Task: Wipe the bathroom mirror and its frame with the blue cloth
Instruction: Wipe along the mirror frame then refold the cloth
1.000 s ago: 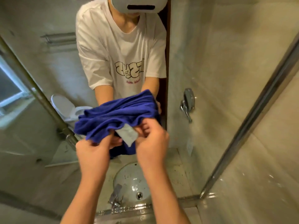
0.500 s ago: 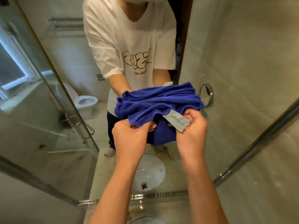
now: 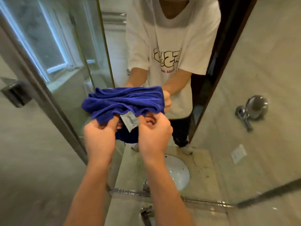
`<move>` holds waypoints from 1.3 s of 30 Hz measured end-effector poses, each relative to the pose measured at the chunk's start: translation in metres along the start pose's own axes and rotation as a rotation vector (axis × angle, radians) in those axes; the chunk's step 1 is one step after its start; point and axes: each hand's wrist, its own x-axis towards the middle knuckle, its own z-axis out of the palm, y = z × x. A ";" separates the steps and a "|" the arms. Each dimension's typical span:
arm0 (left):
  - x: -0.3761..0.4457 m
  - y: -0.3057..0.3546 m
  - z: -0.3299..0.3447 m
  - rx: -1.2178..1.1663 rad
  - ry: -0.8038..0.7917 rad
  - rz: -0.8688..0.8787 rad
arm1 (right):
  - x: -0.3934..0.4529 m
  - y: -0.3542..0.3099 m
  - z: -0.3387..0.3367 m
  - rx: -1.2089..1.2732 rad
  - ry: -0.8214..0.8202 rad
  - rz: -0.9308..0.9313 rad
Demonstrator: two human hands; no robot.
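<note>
A bunched blue cloth (image 3: 123, 101) with a white label (image 3: 130, 121) is held up in front of the bathroom mirror (image 3: 244, 70). My left hand (image 3: 99, 137) grips its lower left edge. My right hand (image 3: 154, 136) pinches the lower right edge beside the label. Whether the cloth touches the glass cannot be told. The mirror's grey metal frame (image 3: 44, 95) runs diagonally at the left, and its bottom edge (image 3: 195, 200) lies below my arms. The glass reflects a person in a white printed T-shirt holding the cloth.
A white basin and stone counter (image 3: 206, 178) show reflected in the mirror low down. The reflection also holds a chrome wall fitting (image 3: 254, 108), a white wall socket (image 3: 238, 153) and a window (image 3: 48, 46). A tap (image 3: 146, 214) sits below the mirror's bottom edge.
The view has swung left and the mirror frame now crosses the left side. Both hands keep their hold on the cloth, and the label now hangs between them.
</note>
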 end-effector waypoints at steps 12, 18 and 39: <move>-0.013 0.003 0.026 0.053 -0.359 -0.010 | 0.020 0.010 -0.046 -0.109 0.184 0.048; 0.034 0.002 -0.034 0.079 -0.219 0.058 | -0.005 0.002 0.029 -0.055 0.063 0.028; 0.071 -0.046 -0.107 -0.082 -0.104 -0.086 | -0.061 0.039 0.111 -0.103 -0.091 0.110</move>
